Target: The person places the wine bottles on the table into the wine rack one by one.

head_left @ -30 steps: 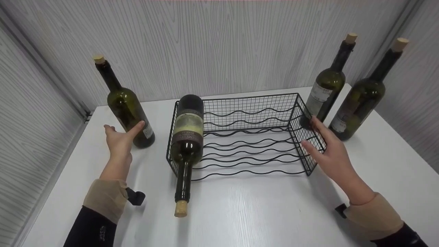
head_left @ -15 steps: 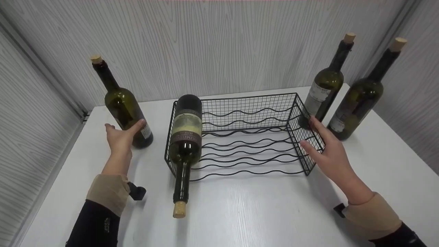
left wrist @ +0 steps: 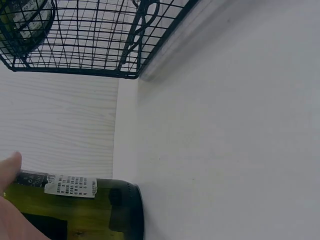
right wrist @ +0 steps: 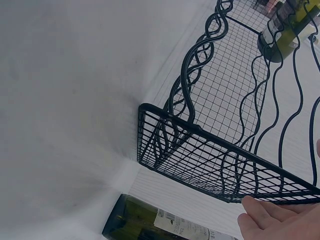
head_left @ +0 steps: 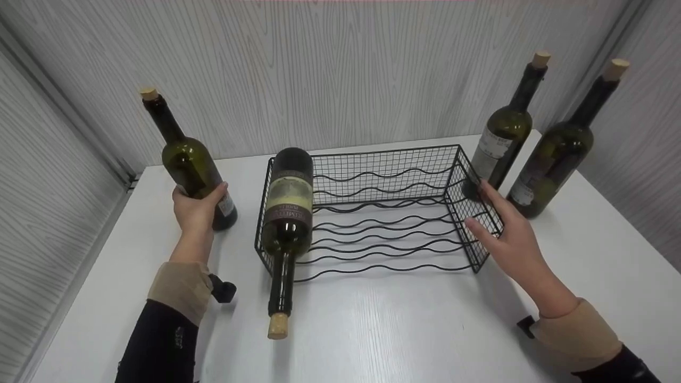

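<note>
My left hand (head_left: 197,210) grips the lower part of a corked green wine bottle (head_left: 189,159) standing upright at the left. In the left wrist view, thumb and fingers show on the bottle (left wrist: 80,205) near its label. At the centre sits a black wire wine rack (head_left: 383,268) with wavy cross wires and mesh walls. One wine bottle (head_left: 290,213) lies in its leftmost place, neck toward me, cork past the front. My right hand (head_left: 513,239) holds the rack's right end wall, fingers (right wrist: 270,215) along the outside, thumb on the inner side.
Two more corked wine bottles stand upright behind and right of the rack, one close to it (head_left: 503,141) and one farther right (head_left: 556,159). Grey wood-grain panels (head_left: 340,69) close in the white table (head_left: 372,330) at the back and sides.
My left hand has moved right, and its fingers have closed round the standing bottle. My right hand stays at the rack's end wall.
</note>
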Action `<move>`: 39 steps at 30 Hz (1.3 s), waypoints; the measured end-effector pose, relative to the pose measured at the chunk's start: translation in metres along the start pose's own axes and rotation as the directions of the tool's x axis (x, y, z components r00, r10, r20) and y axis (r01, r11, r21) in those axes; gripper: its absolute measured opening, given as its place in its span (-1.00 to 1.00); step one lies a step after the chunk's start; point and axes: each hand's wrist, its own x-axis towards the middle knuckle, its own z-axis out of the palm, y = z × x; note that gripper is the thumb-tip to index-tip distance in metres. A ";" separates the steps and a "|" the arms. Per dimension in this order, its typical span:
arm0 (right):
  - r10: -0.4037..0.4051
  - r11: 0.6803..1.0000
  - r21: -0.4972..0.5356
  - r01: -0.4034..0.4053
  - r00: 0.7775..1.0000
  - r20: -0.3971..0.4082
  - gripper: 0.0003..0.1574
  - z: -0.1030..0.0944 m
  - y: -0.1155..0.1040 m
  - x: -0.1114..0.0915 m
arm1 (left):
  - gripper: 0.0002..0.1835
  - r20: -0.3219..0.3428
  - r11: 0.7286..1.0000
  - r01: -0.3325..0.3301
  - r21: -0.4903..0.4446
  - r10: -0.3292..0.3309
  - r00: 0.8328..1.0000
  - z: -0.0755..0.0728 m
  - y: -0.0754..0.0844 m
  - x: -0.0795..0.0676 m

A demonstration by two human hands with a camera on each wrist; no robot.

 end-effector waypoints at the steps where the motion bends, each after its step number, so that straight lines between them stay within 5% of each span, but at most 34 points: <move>1: 0.000 1.000 0.001 0.000 1.000 0.000 -0.06 0.000 0.000 0.000 | 0.22 -0.003 1.000 -0.002 0.002 0.002 1.000 0.000 0.000 0.000; 17: -0.008 1.000 -0.007 0.008 1.000 -0.012 -0.06 0.001 0.000 -0.001 | 0.13 -0.038 0.997 -0.052 0.060 0.055 0.998 -0.003 -0.010 -0.014; 31: -0.012 1.000 -0.009 0.012 1.000 -0.015 -0.06 0.001 0.001 -0.001 | 0.10 -0.028 0.990 -0.085 0.114 0.089 0.996 -0.012 -0.025 -0.051; 39: 0.006 1.000 -0.007 -0.006 1.000 -0.007 -0.05 0.002 -0.001 0.000 | 0.07 -0.034 0.982 -0.120 0.147 0.126 0.991 -0.013 -0.029 -0.058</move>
